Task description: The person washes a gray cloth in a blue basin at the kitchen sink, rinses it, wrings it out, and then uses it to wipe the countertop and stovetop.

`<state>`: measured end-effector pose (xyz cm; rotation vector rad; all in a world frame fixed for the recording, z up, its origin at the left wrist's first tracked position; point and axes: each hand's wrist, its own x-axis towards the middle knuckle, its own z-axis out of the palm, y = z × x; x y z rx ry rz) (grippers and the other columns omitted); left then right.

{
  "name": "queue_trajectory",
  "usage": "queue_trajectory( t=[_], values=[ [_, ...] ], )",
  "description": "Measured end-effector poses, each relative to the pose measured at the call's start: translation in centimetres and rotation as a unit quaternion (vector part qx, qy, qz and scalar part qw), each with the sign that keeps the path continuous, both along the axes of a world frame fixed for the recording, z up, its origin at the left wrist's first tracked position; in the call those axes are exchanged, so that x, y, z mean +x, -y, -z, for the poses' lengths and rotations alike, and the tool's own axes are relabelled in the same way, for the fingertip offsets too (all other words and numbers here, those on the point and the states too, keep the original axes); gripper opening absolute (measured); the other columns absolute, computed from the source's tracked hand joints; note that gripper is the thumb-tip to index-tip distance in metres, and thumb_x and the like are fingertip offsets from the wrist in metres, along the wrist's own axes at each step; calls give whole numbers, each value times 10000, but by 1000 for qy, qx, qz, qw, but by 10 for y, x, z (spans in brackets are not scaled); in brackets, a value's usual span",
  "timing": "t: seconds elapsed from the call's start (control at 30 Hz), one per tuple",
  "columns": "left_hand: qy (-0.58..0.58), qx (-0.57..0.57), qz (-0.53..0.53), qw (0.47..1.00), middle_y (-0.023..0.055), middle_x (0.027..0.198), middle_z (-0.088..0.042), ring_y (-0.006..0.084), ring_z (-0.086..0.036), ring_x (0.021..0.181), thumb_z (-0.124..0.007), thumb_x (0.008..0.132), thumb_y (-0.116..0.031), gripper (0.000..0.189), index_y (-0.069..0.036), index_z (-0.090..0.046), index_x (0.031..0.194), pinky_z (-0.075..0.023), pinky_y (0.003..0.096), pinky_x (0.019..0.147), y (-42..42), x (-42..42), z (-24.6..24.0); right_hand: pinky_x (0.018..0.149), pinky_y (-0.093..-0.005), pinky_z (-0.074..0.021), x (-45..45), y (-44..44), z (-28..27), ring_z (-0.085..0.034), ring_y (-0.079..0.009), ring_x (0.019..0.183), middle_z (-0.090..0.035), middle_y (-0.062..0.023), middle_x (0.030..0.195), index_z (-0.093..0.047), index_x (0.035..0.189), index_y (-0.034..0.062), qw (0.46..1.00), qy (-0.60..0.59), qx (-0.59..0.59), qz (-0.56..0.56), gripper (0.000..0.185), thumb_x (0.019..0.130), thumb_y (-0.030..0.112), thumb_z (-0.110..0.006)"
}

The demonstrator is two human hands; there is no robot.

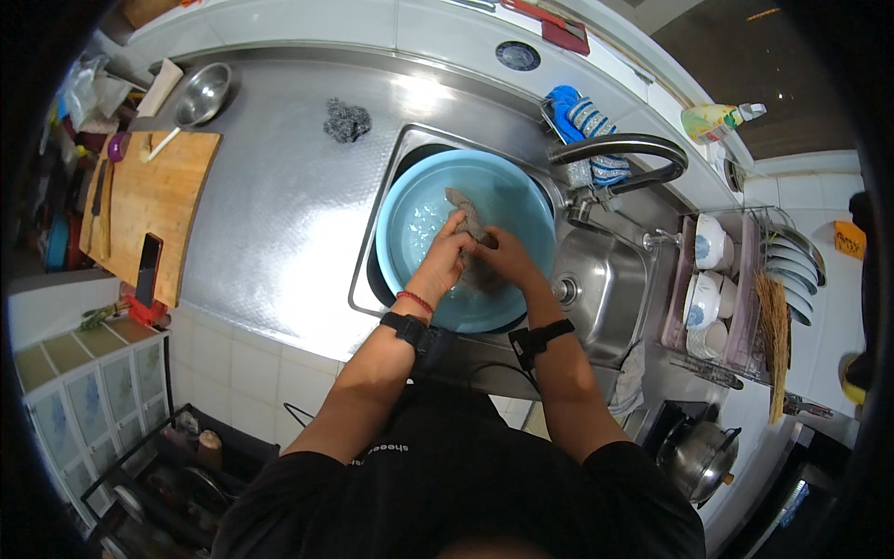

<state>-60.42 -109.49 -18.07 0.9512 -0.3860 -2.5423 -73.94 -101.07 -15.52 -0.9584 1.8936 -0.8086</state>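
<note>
A light blue plastic basin (398,202) holding water sits in the larger bowl of a stainless steel sink. Over it, my left hand (447,255) and my right hand (506,255) both grip a wet grey-brown cloth (471,213). One end of the cloth sticks up past my fingers; its lower part hangs towards the water between my hands and is partly hidden. The two hands are close together, near the basin's middle.
A curved faucet (621,147) stands right of the basin, beside a small sink bowl (604,279). A steel wool scourer (347,120), a metal bowl (202,94) and a wooden cutting board (178,202) lie left. A dish rack (744,300) with bowls and plates is at right.
</note>
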Motion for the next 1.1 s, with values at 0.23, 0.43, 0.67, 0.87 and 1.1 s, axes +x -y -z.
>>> queue_trajectory(
  t=[0.23,0.43,0.67,0.87,1.1],
  values=[
    [231,-187,-56,953,117,1170,-506,213,-575,948,-571,748,163,695,-87,-474,1389,-495,277,790,16,22,-5,823,-348,-475,-19,11,26,-605,-224,914,-647,-138,1049,-603,1161,-25,979,128,-10,158,475,890,361,-656],
    [347,-315,-56,882,194,1387,-298,310,-389,1261,-627,773,78,686,-76,-430,1413,-348,340,1072,22,26,13,971,-409,-428,-27,24,63,-468,-304,1226,-435,-195,1379,-341,1414,-13,911,139,21,388,751,887,417,-658],
    [381,-125,-9,916,192,1521,-139,354,-284,1370,-645,846,-323,775,-63,-296,1487,-331,418,1090,7,25,28,1072,-634,-253,62,45,84,-217,-405,1406,-197,-200,1538,-223,1510,227,937,-219,271,11,829,848,464,-662],
    [418,-81,20,904,213,1523,-214,342,-278,1389,-636,850,-319,805,-68,-242,1506,-342,452,1075,7,24,47,1029,-633,-317,49,26,65,-229,-392,1397,-214,-179,1537,-421,1396,201,882,-324,269,-213,665,808,336,-699],
    [297,61,-53,951,208,1555,-83,385,-267,1382,-642,859,-336,807,-94,-233,1510,-361,482,1073,-4,18,114,930,-430,-460,47,33,93,-534,-318,1150,-461,-193,1355,-551,1247,54,967,-122,156,-159,588,721,217,-756]
  ],
)
